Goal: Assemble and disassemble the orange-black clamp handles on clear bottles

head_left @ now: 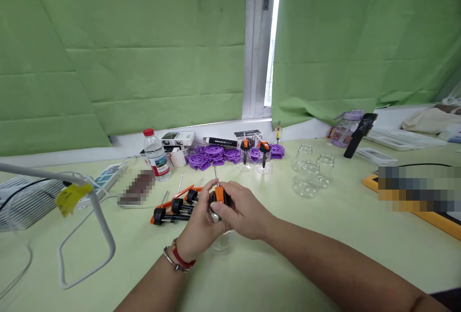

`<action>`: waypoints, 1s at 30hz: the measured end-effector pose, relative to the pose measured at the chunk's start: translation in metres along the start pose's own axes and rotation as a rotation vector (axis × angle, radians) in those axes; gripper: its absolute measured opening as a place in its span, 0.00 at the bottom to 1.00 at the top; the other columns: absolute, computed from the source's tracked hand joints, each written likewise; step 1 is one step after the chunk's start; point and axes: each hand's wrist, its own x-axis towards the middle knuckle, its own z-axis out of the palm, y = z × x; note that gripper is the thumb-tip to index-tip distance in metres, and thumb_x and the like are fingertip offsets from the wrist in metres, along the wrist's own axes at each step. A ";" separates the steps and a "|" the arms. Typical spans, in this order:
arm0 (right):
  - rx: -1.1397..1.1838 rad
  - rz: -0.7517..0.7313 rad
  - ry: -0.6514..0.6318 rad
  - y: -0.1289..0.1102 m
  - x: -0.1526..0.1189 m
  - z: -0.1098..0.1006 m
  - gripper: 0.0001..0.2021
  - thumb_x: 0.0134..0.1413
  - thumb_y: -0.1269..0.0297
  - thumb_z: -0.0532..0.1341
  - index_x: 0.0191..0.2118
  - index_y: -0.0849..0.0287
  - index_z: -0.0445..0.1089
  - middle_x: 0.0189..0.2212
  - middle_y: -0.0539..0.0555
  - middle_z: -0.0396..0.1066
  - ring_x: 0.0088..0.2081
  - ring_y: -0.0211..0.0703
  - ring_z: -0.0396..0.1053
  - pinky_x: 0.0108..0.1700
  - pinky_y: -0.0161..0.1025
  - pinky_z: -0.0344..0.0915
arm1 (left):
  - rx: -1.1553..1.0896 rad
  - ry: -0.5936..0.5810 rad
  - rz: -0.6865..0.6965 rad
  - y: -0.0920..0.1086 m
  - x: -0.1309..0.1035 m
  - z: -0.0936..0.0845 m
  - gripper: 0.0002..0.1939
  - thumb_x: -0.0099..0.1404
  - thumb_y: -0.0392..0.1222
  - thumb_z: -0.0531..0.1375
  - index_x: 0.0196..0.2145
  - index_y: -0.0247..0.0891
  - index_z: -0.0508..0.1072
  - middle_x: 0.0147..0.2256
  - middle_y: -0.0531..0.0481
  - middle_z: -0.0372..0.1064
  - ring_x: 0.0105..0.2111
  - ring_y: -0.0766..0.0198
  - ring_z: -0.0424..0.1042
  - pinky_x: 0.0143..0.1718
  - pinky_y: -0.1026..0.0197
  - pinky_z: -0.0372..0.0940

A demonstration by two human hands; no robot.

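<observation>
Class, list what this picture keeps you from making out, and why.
All in the head view:
Glass container, middle: hidden by left hand and right hand.
Water bottle, fine print: too small.
Orange-edged device, face: pixelated; right side cut off by edge.
Dark object, lower right: cut off by edge.

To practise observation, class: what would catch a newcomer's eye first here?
Green curtains fill the background. Front and centre, two hands, left and right, grip a black-and-orange top on a clear glass vessel. Purple plastic pieces lie behind them.
</observation>
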 end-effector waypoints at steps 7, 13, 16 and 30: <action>0.613 0.610 0.109 0.045 0.041 -0.019 0.22 0.49 0.44 0.56 0.25 0.62 0.65 0.16 0.49 0.62 0.14 0.29 0.53 0.15 0.31 0.44 | -0.331 -0.164 0.019 0.005 0.002 -0.020 0.34 0.50 0.36 0.62 0.54 0.40 0.56 0.34 0.47 0.67 0.32 0.58 0.69 0.38 0.53 0.61; 0.902 0.653 0.084 0.062 0.042 -0.011 0.18 0.49 0.53 0.60 0.20 0.60 0.58 0.10 0.43 0.53 0.12 0.26 0.45 0.16 0.29 0.40 | -0.371 -0.199 -0.024 -0.002 0.004 -0.027 0.35 0.42 0.30 0.59 0.51 0.36 0.60 0.30 0.46 0.69 0.32 0.56 0.69 0.37 0.53 0.60; 0.941 0.712 0.052 0.063 0.040 -0.010 0.19 0.53 0.51 0.55 0.20 0.60 0.59 0.10 0.44 0.53 0.12 0.28 0.45 0.16 0.29 0.41 | -0.364 -0.173 -0.051 -0.005 0.006 -0.028 0.34 0.42 0.30 0.59 0.51 0.35 0.61 0.31 0.45 0.70 0.31 0.56 0.69 0.37 0.53 0.60; 0.819 0.552 0.037 0.082 0.040 -0.009 0.19 0.44 0.49 0.63 0.23 0.62 0.63 0.13 0.45 0.60 0.14 0.28 0.51 0.17 0.30 0.47 | -0.490 -0.087 -0.188 -0.015 0.013 -0.036 0.19 0.61 0.45 0.55 0.49 0.37 0.64 0.28 0.47 0.69 0.26 0.59 0.71 0.30 0.55 0.64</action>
